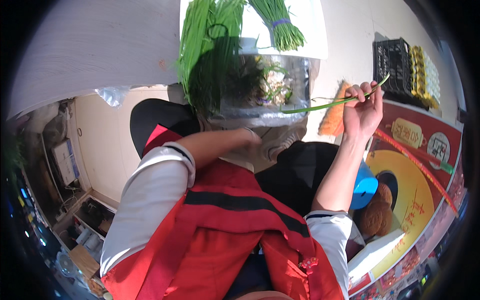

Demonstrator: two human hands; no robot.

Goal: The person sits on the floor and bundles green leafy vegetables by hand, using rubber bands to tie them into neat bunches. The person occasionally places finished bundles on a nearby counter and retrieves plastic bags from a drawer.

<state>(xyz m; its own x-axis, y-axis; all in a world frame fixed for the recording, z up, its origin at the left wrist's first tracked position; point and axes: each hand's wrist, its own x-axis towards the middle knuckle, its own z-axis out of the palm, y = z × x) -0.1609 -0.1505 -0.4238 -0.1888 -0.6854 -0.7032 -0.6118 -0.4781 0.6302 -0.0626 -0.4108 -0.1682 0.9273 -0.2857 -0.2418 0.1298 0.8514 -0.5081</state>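
Observation:
My right hand is raised at the right, palm up, with a few thin green stalks pinched in its fingers. My left hand is low in front of my red apron; it is blurred and its fingers are hidden. Beyond it stands a clear plastic-lined bin holding pale and green plant trimmings. Long loose green leaves, like garlic chives, hang over the near edge of a white tabletop. On the same top lies a bunch of chives tied with a purple band.
To the right are a black plastic crate, stacked egg trays, an orange bristly brush, a blue plastic container and a printed board. A large pale surface spans the upper left. Open storage stands at left.

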